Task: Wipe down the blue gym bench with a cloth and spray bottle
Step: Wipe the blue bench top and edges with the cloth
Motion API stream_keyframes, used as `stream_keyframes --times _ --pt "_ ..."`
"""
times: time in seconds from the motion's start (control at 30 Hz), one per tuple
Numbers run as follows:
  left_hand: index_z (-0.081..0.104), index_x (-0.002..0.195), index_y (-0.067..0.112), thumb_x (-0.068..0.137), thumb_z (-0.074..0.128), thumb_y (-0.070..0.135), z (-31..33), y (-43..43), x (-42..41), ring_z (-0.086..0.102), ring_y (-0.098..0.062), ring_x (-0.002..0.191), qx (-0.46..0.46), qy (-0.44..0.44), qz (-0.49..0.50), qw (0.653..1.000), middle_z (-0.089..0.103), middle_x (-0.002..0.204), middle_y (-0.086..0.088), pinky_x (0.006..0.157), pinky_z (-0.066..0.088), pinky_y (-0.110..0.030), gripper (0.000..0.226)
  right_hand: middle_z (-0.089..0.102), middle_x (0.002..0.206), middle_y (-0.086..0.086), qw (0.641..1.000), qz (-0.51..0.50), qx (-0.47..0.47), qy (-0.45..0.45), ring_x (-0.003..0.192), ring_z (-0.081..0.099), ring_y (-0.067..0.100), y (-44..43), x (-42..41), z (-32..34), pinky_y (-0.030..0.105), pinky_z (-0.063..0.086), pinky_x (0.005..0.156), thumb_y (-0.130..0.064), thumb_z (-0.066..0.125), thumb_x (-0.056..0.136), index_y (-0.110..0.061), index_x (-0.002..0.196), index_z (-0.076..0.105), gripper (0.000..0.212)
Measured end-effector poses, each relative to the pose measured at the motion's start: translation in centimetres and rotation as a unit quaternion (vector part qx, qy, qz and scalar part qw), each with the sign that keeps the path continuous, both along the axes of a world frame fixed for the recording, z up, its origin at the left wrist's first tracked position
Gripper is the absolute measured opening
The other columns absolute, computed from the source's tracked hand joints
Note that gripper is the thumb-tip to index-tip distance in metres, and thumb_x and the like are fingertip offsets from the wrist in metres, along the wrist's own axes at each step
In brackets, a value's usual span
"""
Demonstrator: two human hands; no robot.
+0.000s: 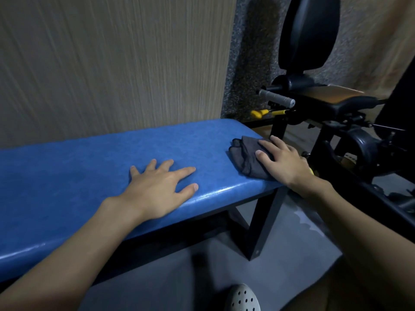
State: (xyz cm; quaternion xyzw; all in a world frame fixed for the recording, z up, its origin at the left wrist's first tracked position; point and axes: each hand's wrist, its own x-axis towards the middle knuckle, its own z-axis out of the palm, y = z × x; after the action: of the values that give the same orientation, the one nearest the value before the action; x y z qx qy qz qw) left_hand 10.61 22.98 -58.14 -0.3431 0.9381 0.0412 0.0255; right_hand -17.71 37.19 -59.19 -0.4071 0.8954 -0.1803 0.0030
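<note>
The blue padded gym bench (78, 167) runs from the lower left to the middle right, on black legs. A dark grey cloth (246, 156) lies bunched on the bench's right end. My right hand (280, 161) presses flat on the cloth with straight fingers. My left hand (157, 187) rests flat on the bench top near its front edge, fingers spread, holding nothing. No spray bottle is in view.
A wood-grain wall panel (112, 63) stands right behind the bench. To the right is a black exercise machine (336, 122) with a grey handle (276, 98) and yellow parts (260, 113). Grey floor and my white perforated shoe (242, 298) lie below.
</note>
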Motion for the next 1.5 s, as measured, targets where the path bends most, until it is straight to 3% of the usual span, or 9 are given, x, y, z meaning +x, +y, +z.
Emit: stream_keyframes --times 0.23,0.43,0.57,0.83,1.0,1.07,1.27,1.4,1.5 --pt "0.029 0.151 0.048 0.098 0.034 0.064 0.2 -1.1 1.3 0.015 -0.021 0.153 0.026 0.070 -0.023 0.997 0.022 0.164 0.009 0.119 0.016 -0.060 0.056 0.016 0.164 -0.011 0.995 0.044 0.010 0.084 0.150 0.012 0.030 -0.9 5.5 -0.9 0.055 0.014 0.118 -0.072 0.008 0.084 -0.049 0.149 0.027 0.072" --pt "0.045 0.147 0.034 0.100 0.045 0.047 0.3 -2.0 3.3 0.040 -0.012 0.139 0.029 0.150 -0.032 0.988 0.043 0.150 0.014 0.114 0.032 -0.046 0.048 0.021 0.163 -0.010 0.989 0.116 -0.012 0.088 0.150 0.014 0.026 -1.3 7.8 -0.2 0.056 0.011 0.117 -0.072 0.018 0.093 -0.048 0.147 0.035 0.061" --pt "0.047 0.144 0.035 0.099 0.038 0.054 0.3 -2.2 4.5 0.042 -0.012 0.137 0.009 0.130 -0.020 0.991 0.045 0.148 0.016 0.110 0.034 -0.047 0.050 0.027 0.162 -0.006 0.998 0.038 -0.014 0.050 0.150 0.013 0.029 -1.2 7.2 -0.5 0.058 0.011 0.116 -0.070 0.014 0.090 -0.047 0.147 0.032 0.064" --pt "0.053 0.137 0.031 0.088 0.032 0.062 1.2 -0.9 4.1 0.052 -0.018 0.126 0.036 0.259 -0.022 0.965 0.053 0.138 0.009 0.106 0.041 -0.051 0.062 0.015 0.166 0.003 0.992 0.101 0.038 0.061 0.152 0.004 0.034 -5.0 15.3 -0.4 0.058 0.001 0.119 -0.059 0.020 0.100 -0.040 0.154 0.022 0.057" --pt "0.058 0.132 0.022 0.095 0.039 0.038 2.3 1.0 2.1 0.053 -0.022 0.126 0.003 0.353 -0.005 0.936 0.057 0.137 0.004 0.107 0.040 -0.046 0.044 0.049 0.150 0.000 0.979 0.137 -0.105 -0.106 0.145 0.033 0.028 -6.2 15.6 1.3 0.050 0.022 0.119 -0.038 0.041 0.099 -0.032 0.139 0.053 0.042" --pt "0.057 0.132 0.022 0.099 0.038 0.034 2.4 2.2 0.6 0.054 -0.025 0.124 -0.018 0.333 -0.021 0.943 0.056 0.137 0.003 0.105 0.042 -0.043 0.041 0.059 0.139 0.000 0.972 0.081 -0.174 -0.134 0.135 0.046 0.024 -5.3 13.4 2.6 0.043 0.031 0.115 -0.023 0.045 0.098 -0.027 0.136 0.058 0.041" --pt "0.019 0.155 0.046 0.095 0.016 0.073 -0.4 3.6 -2.2 0.015 -0.032 0.152 -0.083 0.071 -0.025 0.994 0.016 0.167 -0.004 0.121 0.013 -0.052 0.066 0.057 0.141 0.002 0.993 0.051 -0.060 -0.089 0.137 0.042 0.025 -3.8 9.3 1.5 0.045 0.022 0.118 -0.028 0.040 0.103 -0.024 0.140 0.054 0.040" --pt "0.014 0.153 0.053 0.088 0.008 0.080 -0.6 2.5 -0.5 0.012 -0.032 0.153 -0.086 0.061 -0.023 0.994 0.009 0.169 0.000 0.122 0.011 -0.052 0.071 0.068 0.105 0.003 0.993 0.065 -0.063 -0.071 0.118 0.051 0.028 -4.5 9.8 1.4 0.049 0.020 0.115 -0.031 0.036 0.102 -0.022 0.103 0.069 0.034" --pt "0.011 0.151 0.057 0.080 0.000 0.083 -0.7 1.4 1.8 0.011 -0.032 0.153 -0.086 0.049 0.002 0.995 0.006 0.169 0.001 0.121 0.011 -0.054 0.077 0.057 0.075 -0.005 0.989 0.110 -0.070 -0.065 0.093 0.053 0.027 -5.6 10.9 1.1 0.053 0.025 0.113 -0.030 0.037 0.101 -0.022 0.072 0.055 0.035"
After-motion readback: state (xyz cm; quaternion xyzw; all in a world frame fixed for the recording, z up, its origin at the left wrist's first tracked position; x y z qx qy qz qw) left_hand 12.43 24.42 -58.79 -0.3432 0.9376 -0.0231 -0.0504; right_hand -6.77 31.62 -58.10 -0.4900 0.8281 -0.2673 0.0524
